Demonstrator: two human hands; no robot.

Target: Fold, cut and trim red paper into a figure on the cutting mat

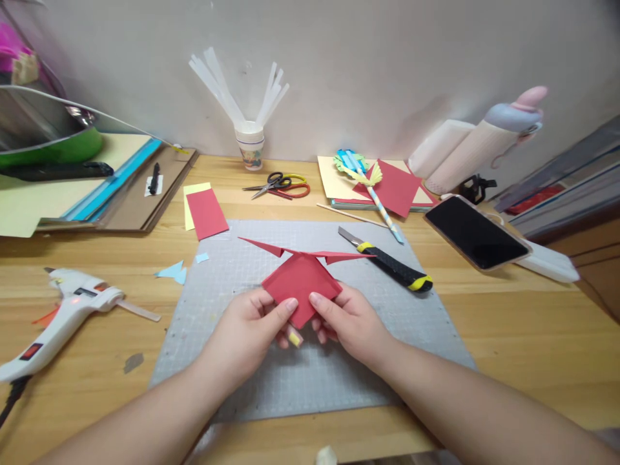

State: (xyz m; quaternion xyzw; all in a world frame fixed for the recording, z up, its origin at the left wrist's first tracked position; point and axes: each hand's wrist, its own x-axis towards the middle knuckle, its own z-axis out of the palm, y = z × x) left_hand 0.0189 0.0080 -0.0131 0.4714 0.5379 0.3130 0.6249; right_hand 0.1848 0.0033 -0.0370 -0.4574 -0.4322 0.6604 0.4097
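Note:
A folded red paper shape (301, 276) with two long pointed wings is held just above the grey cutting mat (242, 361). My left hand (252, 329) pinches its lower left edge, thumb on top. My right hand (346, 321) pinches the lower right edge the same way. Both hands are closed on the paper, fingers curled underneath. A small yellow bit shows under the paper's lower tip, between my fingers.
A yellow-black utility knife (387, 261) lies on the mat's right. Scissors (278, 185), a cup of glue sticks (250, 145), a red paper strip (207, 213), and a phone (475, 232) sit behind. A white glue gun (62, 316) lies left. Paper sheets (392, 187) are stacked far right.

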